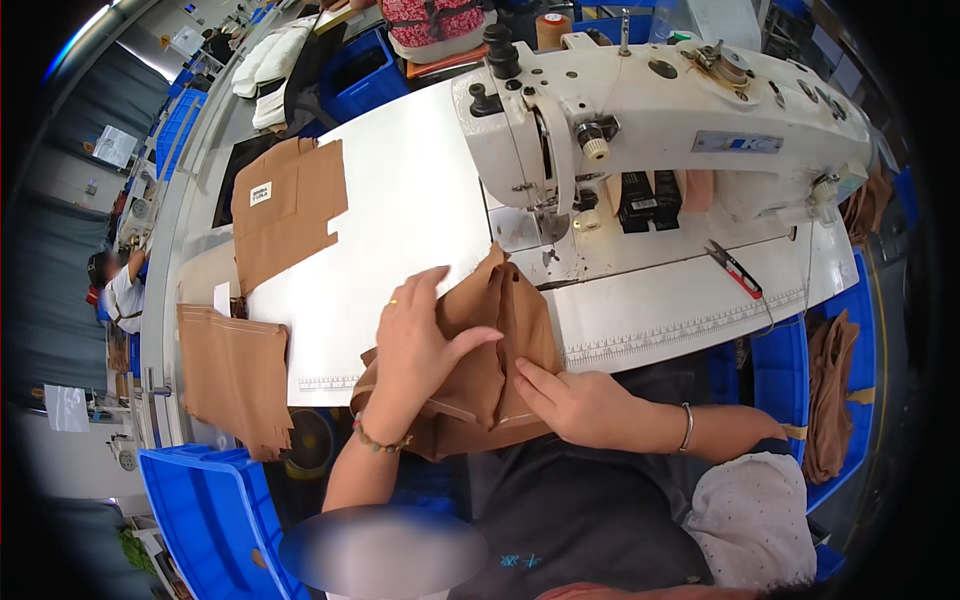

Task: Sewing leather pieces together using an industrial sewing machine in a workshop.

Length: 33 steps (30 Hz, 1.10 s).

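A brown fabric piece (477,330), gathered with raised folds, lies at the table's front edge below the sewing machine's needle area (545,225). My left hand (420,340) is over the fabric's left part, fingers apart and thumb stretched across it. My right hand (590,405) rests on the fabric's right part with its fingers extended. Flat brown fabric with a white label (295,215) lies at the upper left; stitched brown pieces (230,370) hang over the left edge. Red-handled thread snips (735,270) lie right of the machine bed.
The white sewing table (390,180) carries a printed ruler strip. Blue bins stand at lower left (205,515), right (775,370) and behind (365,75). White stacks (268,65) lie at the back. Another person (125,295) sits at far left. Black packets (648,200) lie under the machine arm.
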Each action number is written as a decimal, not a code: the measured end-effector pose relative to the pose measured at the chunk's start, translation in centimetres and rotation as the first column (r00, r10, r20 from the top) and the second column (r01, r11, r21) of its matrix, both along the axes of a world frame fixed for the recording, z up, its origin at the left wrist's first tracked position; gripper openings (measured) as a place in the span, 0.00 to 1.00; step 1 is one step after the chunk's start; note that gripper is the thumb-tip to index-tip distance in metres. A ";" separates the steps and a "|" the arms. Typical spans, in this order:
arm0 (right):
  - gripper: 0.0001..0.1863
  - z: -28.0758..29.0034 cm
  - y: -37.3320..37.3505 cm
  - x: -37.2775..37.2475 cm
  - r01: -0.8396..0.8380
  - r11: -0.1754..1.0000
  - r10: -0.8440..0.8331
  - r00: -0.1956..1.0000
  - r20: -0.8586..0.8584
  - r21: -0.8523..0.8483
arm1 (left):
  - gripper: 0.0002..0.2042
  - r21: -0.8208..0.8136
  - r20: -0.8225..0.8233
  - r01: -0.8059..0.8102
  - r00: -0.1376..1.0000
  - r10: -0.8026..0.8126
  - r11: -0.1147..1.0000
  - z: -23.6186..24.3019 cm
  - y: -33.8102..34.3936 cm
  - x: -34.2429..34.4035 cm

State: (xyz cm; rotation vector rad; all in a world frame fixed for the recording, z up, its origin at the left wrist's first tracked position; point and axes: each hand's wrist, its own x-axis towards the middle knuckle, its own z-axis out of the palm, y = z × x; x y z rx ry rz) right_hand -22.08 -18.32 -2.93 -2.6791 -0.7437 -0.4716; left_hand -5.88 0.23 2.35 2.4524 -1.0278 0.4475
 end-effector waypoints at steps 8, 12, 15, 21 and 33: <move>0.18 5.0 -3.3 4.0 0.205 0.763 -0.271 0.962 0.015 0.613 | 0.07 -0.331 -0.694 -0.061 0.692 -0.199 0.942 1.4 -0.2 -0.4; 0.11 5.7 -4.7 5.8 0.278 0.599 0.181 0.867 -0.465 0.751 | 0.05 -0.366 -0.758 0.021 0.573 -0.312 0.930 2.2 0.8 -0.3; 0.08 5.7 -4.8 6.0 0.376 0.417 0.286 0.810 -0.512 0.828 | 0.04 -0.428 -0.749 -0.018 0.567 -0.344 0.904 2.6 1.3 -0.1; 0.08 6.2 -5.1 5.1 0.325 0.538 0.210 0.842 -0.496 0.778 | 0.04 -0.484 -0.741 -0.112 0.580 -0.338 0.868 2.6 0.7 -0.9; 0.11 7.2 -1.3 4.5 -0.342 0.895 0.268 0.926 0.267 0.287 | 0.05 -0.631 -0.771 -0.236 0.290 -0.567 0.739 0.9 3.5 -1.4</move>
